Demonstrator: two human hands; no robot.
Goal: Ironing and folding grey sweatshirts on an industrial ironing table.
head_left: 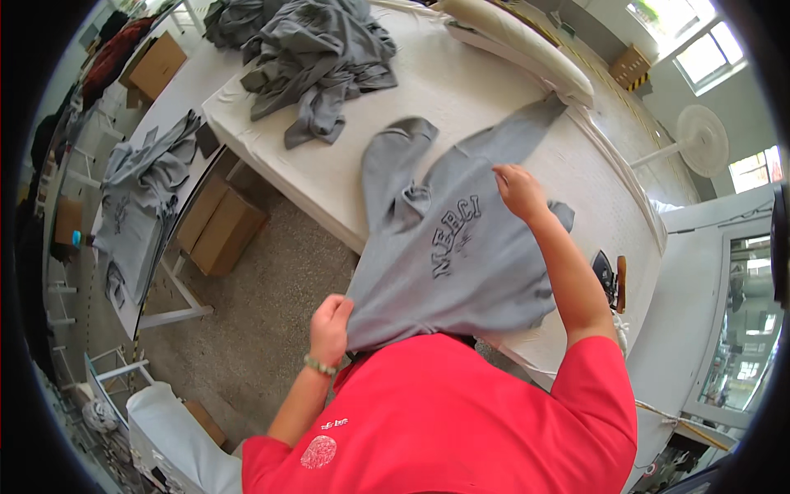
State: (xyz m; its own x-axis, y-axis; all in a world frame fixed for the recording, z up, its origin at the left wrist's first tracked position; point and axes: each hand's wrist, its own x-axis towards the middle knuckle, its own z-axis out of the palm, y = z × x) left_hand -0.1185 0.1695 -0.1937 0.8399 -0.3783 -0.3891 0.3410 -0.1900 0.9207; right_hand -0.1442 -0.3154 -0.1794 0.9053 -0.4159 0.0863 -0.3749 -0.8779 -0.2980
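A grey sweatshirt (485, 239) with dark lettering across its front lies spread over the near part of the white padded table, its sleeves stretching away from me. My left hand (331, 325), with a beaded bracelet at the wrist, is closed on the garment's near left edge, which hangs past the table's side. Farther up, my right hand (520, 193) is over the upper body of the sweatshirt beside the lettering. Its fingers are bent together and appear to pinch the cloth there. The near hem lies against my red shirt.
An iron (607, 278) with a brown handle stands at the table's right edge. A heap of grey garments (321, 62) covers the far left of the padded table (420, 66). Another grey sweatshirt (136, 214) lies on the left side table, near a cardboard box (218, 226) underneath.
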